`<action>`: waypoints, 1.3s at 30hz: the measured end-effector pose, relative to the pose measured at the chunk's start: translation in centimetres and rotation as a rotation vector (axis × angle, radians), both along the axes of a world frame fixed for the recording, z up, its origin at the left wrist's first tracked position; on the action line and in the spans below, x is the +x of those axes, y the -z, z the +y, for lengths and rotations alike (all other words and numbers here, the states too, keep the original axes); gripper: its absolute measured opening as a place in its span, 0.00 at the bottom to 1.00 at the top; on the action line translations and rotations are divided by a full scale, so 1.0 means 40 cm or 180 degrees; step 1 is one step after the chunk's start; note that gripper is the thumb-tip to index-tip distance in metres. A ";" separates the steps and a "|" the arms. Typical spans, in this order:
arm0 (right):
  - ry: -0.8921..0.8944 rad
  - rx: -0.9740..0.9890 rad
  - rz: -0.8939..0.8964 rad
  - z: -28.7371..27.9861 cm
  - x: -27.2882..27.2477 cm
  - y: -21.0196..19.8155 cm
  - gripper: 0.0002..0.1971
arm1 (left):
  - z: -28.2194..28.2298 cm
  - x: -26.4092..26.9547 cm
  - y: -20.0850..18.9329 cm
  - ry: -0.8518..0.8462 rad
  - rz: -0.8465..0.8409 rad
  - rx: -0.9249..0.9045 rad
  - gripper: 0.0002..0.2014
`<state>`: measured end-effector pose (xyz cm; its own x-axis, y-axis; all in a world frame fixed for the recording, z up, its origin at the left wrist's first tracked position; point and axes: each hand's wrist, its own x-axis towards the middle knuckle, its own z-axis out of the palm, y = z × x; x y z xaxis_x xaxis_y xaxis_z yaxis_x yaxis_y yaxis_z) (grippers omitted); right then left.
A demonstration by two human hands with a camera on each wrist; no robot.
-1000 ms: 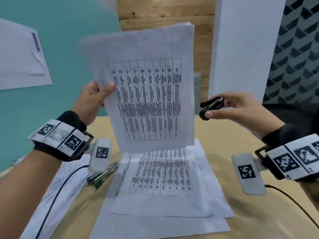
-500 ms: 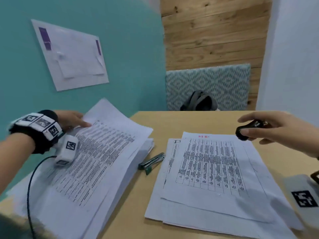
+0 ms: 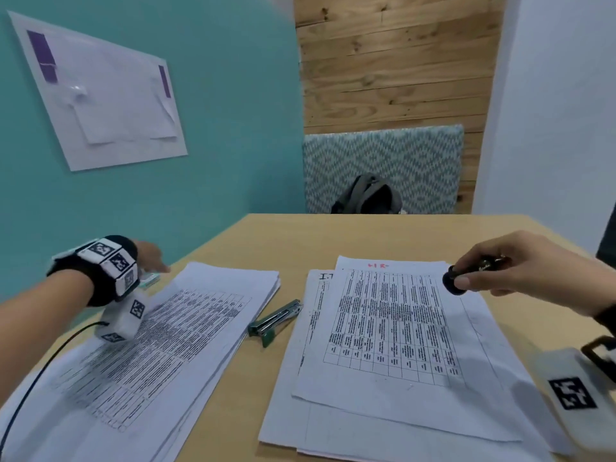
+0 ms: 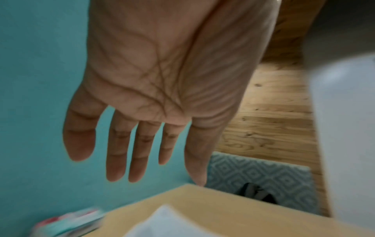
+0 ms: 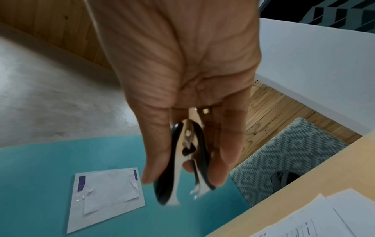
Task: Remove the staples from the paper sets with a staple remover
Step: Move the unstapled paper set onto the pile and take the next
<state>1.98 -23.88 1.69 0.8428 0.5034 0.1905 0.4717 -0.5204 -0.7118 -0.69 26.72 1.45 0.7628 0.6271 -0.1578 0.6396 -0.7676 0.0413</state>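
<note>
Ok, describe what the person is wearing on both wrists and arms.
The left hand has a black wrist strap with white blocks printed with black square codes, a white camera box and a black cable. The right hand has a dark sleeve and a matching white coded box.

Two hands are counted: the left hand (image 3: 151, 256) at the far left, the right hand (image 3: 530, 265) at the right. One staple remover (image 3: 473, 273) is seen. Two piles of printed paper are counted on one table (image 3: 290, 241): the left pile (image 3: 160, 345) and the right pile (image 3: 396, 348). One stapler (image 3: 275, 321) is seen between them. One backpack (image 3: 368, 196) is spotted far off, and one taped sheet (image 3: 100, 91) on the wall.
</note>
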 end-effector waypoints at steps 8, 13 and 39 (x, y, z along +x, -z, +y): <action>0.0127 -0.1116 0.0022 -0.009 0.014 0.022 0.08 | -0.375 0.158 -0.125 0.1197 -0.0028 -0.1343 0.18; 0.0196 -0.1224 -0.0050 -0.023 0.011 0.003 0.09 | -0.504 0.328 -0.002 0.1367 0.0475 -0.1413 0.20; 0.0436 0.0411 0.0747 -0.053 0.076 0.036 0.23 | -0.526 0.373 0.039 0.1345 -0.1289 -0.2707 0.06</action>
